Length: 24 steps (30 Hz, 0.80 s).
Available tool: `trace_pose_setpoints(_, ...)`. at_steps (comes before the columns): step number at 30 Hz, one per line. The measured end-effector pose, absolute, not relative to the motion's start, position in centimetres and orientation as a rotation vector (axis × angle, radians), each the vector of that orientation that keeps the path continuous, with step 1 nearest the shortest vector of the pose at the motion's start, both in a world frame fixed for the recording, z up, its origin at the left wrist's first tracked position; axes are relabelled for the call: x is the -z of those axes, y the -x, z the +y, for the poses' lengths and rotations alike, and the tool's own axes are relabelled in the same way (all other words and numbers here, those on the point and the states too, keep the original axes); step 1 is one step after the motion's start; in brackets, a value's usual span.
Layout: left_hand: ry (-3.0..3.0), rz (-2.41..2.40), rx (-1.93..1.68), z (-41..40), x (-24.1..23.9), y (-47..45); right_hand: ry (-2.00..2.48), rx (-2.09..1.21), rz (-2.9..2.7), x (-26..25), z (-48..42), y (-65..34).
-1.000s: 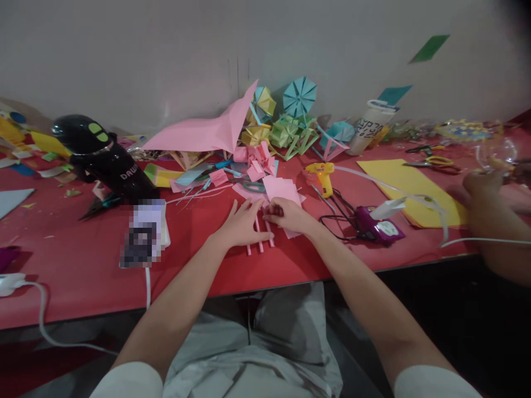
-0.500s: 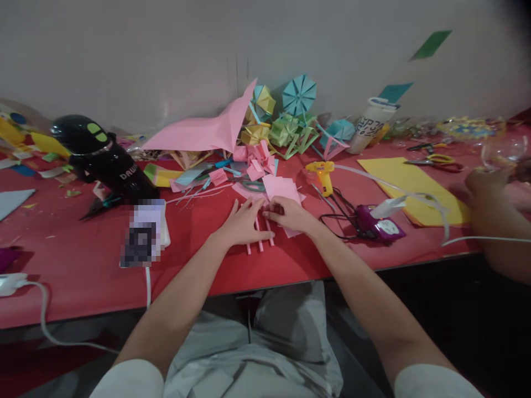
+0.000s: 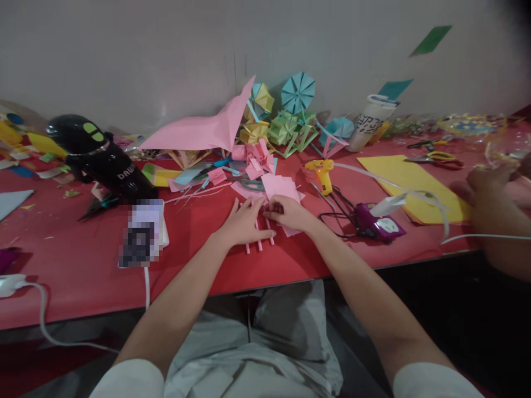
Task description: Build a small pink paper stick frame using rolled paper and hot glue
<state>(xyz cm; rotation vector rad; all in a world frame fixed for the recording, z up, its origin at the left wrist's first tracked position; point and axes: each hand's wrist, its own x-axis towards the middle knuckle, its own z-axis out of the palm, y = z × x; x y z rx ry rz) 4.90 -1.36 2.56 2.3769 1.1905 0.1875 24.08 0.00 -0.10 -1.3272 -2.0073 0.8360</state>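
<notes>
Several thin pink paper sticks (image 3: 260,245) lie side by side on the red tabletop, their near ends pointing towards me. My left hand (image 3: 243,222) rests over them with its fingers apart and its thumb across the sticks; it covers their middle and far parts. Beside it, my right hand (image 3: 286,211) has its fingers curled in a pinch at the far part of the rightmost stick. What is between those fingertips is hidden. Pink paper sheets (image 3: 282,187) lie just beyond both hands.
A yellow glue gun (image 3: 321,174) with a glowing light lies to the right, near a purple power socket (image 3: 379,221). Yellow paper (image 3: 418,190) and scissors (image 3: 435,160) are farther right, by another person's hand (image 3: 489,179). A black bottle (image 3: 112,166) and a phone (image 3: 143,232) are left.
My hands and the pink sticks stay almost in place. The view shifts slightly, and the other person's hand at the right moves a little.
</notes>
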Motion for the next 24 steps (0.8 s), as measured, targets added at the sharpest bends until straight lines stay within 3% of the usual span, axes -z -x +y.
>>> trace_pose_setpoints(10,-2.373,1.205,-0.166,-1.4,-2.6,-4.9,1.388,-0.726,-1.995,0.3,0.0,-24.4)
trace_pose_setpoints(18,-2.365,1.200,-0.192,-1.4,-2.6,-4.8,1.372,-0.304,-2.160,0.7,0.1,-25.2)
trace_pose_setpoints(24,-2.363,1.187,-0.208,-1.4,-2.4,-4.8,1.455,-0.211,-2.237,0.3,-0.3,-25.1)
